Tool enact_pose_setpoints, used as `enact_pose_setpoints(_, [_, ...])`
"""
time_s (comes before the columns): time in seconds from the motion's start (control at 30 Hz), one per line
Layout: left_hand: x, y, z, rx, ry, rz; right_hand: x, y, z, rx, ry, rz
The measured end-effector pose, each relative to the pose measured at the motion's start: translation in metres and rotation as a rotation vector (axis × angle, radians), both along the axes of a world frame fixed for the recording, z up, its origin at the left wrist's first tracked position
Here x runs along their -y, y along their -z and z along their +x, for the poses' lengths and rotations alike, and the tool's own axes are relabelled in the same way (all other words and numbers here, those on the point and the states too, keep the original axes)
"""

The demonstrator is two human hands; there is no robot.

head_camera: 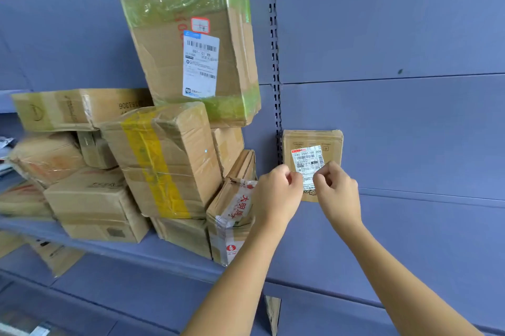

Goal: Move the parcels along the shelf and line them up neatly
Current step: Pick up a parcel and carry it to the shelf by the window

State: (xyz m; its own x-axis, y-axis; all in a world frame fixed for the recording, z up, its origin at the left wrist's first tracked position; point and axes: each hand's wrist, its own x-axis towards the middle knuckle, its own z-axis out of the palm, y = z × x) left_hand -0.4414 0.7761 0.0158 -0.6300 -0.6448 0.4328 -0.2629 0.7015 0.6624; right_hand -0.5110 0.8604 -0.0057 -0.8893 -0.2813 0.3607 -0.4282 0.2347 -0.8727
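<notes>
A small cardboard parcel with a white shipping label stands upright against the blue back panel, right of the slotted upright. My left hand and my right hand are raised in front of its lower half, fingers curled, each pinching an edge of the label. To the left, several cardboard parcels are piled untidily on the shelf. The tall green-taped box tilts on top, above the yellow-taped box. A box with red characters leans beside my left hand.
The blue shelf surface stretches to the right of the small parcel. A black slotted upright divides the back panel. More cardboard shows on the lower shelf at left, and a cardboard piece sticks up below.
</notes>
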Motion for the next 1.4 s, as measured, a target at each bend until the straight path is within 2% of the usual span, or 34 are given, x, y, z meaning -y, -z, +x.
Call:
enact_pose_setpoints(0.13, [0.025, -0.013, 0.055, -0.059, -0.134, -0.051, 0.029, -0.039, 0.042, -0.116, -0.132, -0.081])
enact_pose_setpoints(0.27, [0.064, -0.022, 0.130, -0.045, -0.317, -0.052, 0.076, -0.062, 0.111, -0.232, -0.399, -0.129])
enact_pose_setpoints(0.37, [0.098, -0.014, 0.194, 0.008, -0.415, -0.056, 0.117, -0.052, 0.169, -0.237, -0.609, -0.097])
enact_pose_setpoints(0.5, [0.134, -0.005, 0.283, 0.083, -0.560, -0.034, 0.169, -0.033, 0.238, -0.198, -0.743, -0.051])
enact_pose_setpoints(0.67, [0.174, 0.001, 0.365, 0.090, -0.654, -0.009, 0.224, -0.025, 0.307, -0.178, -0.916, 0.045])
enact_pose_setpoints(1.07, [0.251, 0.046, 0.466, 0.182, -0.722, 0.025, 0.329, -0.003, 0.393, -0.173, -1.052, 0.102])
enact_pose_setpoints(1.4, [0.389, 0.019, 0.474, 0.455, -0.743, -0.108, 0.467, 0.001, 0.397, -0.147, -1.022, 0.207])
